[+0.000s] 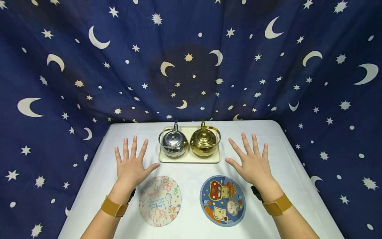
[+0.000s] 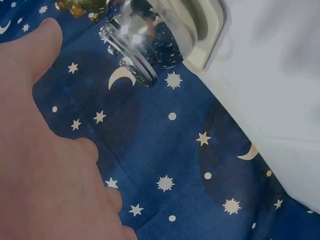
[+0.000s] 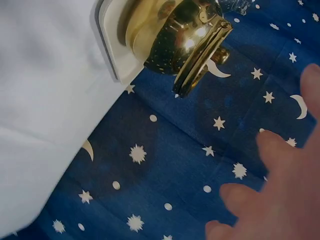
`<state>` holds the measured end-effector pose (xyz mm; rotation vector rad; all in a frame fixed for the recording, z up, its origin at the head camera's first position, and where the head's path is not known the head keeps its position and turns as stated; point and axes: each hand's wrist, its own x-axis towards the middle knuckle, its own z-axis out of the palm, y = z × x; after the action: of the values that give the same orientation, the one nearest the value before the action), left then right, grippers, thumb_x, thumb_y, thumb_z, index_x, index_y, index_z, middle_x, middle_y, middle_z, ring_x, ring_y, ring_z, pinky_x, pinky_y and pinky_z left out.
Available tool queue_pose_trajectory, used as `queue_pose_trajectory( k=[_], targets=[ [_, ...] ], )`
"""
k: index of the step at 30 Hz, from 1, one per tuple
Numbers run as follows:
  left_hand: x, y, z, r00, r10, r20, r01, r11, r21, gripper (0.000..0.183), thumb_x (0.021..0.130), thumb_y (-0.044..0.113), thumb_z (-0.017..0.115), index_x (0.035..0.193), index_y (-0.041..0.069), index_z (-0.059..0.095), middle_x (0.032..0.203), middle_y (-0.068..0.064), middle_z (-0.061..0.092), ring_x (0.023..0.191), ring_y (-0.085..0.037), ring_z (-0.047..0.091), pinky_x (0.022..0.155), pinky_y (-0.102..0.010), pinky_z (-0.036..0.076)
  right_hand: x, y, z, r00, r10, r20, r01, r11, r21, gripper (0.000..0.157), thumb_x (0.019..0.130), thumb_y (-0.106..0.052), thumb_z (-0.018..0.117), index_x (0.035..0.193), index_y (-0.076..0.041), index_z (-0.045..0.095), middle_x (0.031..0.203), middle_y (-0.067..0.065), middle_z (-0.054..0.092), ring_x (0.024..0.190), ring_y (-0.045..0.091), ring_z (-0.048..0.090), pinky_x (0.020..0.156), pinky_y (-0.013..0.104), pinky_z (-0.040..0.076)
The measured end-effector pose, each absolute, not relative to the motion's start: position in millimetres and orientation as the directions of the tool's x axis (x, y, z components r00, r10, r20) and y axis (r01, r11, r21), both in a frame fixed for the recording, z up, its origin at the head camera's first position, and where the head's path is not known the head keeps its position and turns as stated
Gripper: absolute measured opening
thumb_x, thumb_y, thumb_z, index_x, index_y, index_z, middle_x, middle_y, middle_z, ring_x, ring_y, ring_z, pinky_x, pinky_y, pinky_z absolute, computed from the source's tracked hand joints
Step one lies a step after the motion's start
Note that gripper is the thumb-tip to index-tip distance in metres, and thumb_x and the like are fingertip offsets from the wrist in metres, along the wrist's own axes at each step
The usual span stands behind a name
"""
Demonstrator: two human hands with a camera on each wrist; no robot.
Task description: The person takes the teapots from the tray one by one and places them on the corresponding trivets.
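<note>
My left hand (image 1: 130,169) is spread with straight fingers, left of a silver teapot (image 1: 174,143), and holds nothing. On the other side my right hand (image 1: 254,166) spreads its fingers too, to the right of a gold teapot (image 1: 203,142). Both teapots stand side by side on a cream tray (image 1: 189,159), lids on, spouts toward the curtain. In the left wrist view the silver teapot (image 2: 145,35) shows beyond my thumb. The right wrist view has the gold teapot (image 3: 180,45) apart from my fingers (image 3: 277,150).
Nearer me lie two round mats: a pale floral one (image 1: 160,201) on the left and a blue cartoon one (image 1: 222,201) on the right. A white cloth covers the table (image 1: 191,186). Behind it hangs a dark blue curtain (image 1: 191,33) with moons and stars.
</note>
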<state>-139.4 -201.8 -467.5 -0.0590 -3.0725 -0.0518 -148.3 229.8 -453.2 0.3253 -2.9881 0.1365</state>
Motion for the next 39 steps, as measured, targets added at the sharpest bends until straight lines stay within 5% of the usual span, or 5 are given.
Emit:
queue_pose_trajectory(
  k=[17,28,33,39],
  targets=[
    [-135,-196,-480,-0.999,0.014,0.053,0.017,0.998,0.054,0.108,0.081,0.088,0.046,0.164,0.033,0.004,0.169,-0.009,-0.018,0.151,-0.038,-0.029,0.118,-0.066,-0.016,-215,210,-468,-0.974,-0.147,0.175,-0.215,0.845,-0.489,0.069,0.106,-0.055,0.039,0.162,-0.017,0.025,0.164,0.023,0.024,0.148,0.048,0.027,0.113,0.069,0.03],
    [-179,-195,-532,-1.0,0.015,-0.027,0.007,0.962,0.274,0.133,0.074,0.089,0.056,0.163,0.011,-0.007,0.17,-0.015,-0.005,0.156,-0.037,-0.01,0.122,-0.065,-0.002,-241,201,-473,-0.994,-0.094,0.055,-0.109,0.816,-0.568,0.074,0.106,-0.055,0.033,0.16,-0.005,0.025,0.156,0.028,0.038,0.139,0.05,0.042,0.113,0.063,0.034],
    [-208,-199,-559,-0.995,0.007,-0.103,-0.024,0.954,0.3,0.14,0.069,0.083,0.069,0.161,0.001,0.002,0.168,-0.023,0.009,0.156,-0.04,0.004,0.124,-0.062,0.007,-243,196,-471,-0.992,-0.109,0.056,-0.122,0.812,-0.571,0.075,0.106,-0.057,0.031,0.161,-0.007,0.024,0.156,0.029,0.037,0.138,0.053,0.041,0.112,0.066,0.034],
    [-227,-195,-565,-0.99,0.037,-0.137,-0.001,0.964,0.265,0.138,0.068,0.081,0.072,0.162,0.001,0.008,0.168,-0.021,0.013,0.156,-0.038,0.008,0.125,-0.06,0.009,-243,198,-471,-0.991,-0.122,0.063,-0.136,0.811,-0.57,0.074,0.106,-0.059,0.03,0.162,-0.012,0.021,0.159,0.025,0.035,0.14,0.052,0.039,0.112,0.066,0.033]
  ],
)
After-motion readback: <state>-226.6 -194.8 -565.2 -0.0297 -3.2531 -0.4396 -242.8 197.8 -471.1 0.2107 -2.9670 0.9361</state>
